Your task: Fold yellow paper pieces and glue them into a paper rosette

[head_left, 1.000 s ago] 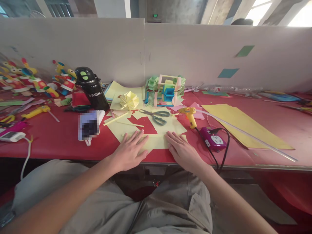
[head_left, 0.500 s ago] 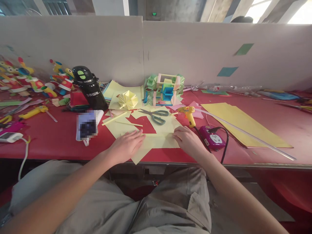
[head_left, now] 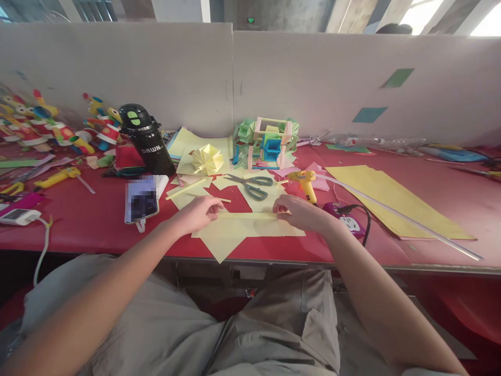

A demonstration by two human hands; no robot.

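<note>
A pale yellow sheet of paper lies near the table's front edge, its far edge folded into a narrow strip. My left hand pinches the left end of that fold with curled fingers. At the other end, my right hand grips the fold the same way. Beneath the sheet, a pointed corner of another yellow paper sticks out toward me. Green-handled scissors rest open on yellow scraps just beyond my hands. A yellow glue gun lies beyond my right hand.
A black bottle and a phone stand at left. Behind are a folded yellow paper rosette and a paper-and-stick model. Right are a purple power socket, a long glue stick and yellow sheets.
My left hand has gone from lying flat on the paper to pinching its far edge. Both hands have shifted slightly away from me, and the folded strip now shows between them.
</note>
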